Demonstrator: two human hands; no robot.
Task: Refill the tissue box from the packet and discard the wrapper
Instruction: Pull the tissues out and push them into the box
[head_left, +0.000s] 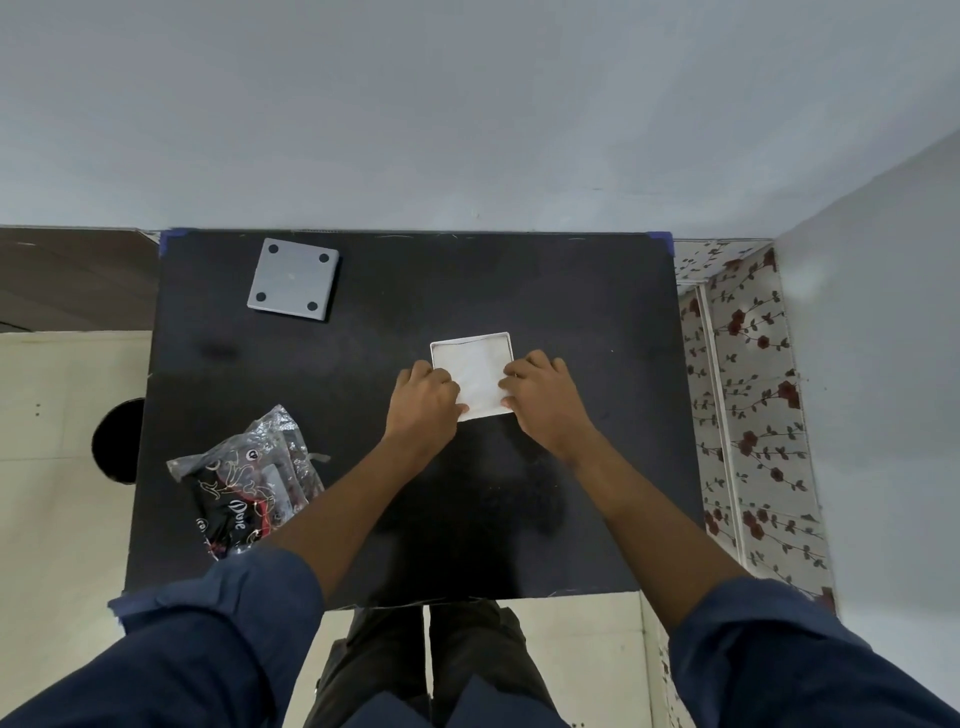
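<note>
A square white tissue box (470, 340) lies open on the black table (571, 312), filled with white tissues (475, 371). My left hand (426, 397) rests on its left near corner, fingers bent onto the tissues. My right hand (543, 392) presses on its right side, fingertips on the tissues and rim. The box's grey lid (293, 280), with a black dot near each corner, lies apart at the far left. A crumpled black and clear wrapper (249, 483) lies at the near left of the table, partly under my left forearm.
A round dark opening (119, 441) shows on the cream floor left of the table. A flowered cloth (748, 395) covers something along the table's right side. The wall (467, 104) stands right behind the table.
</note>
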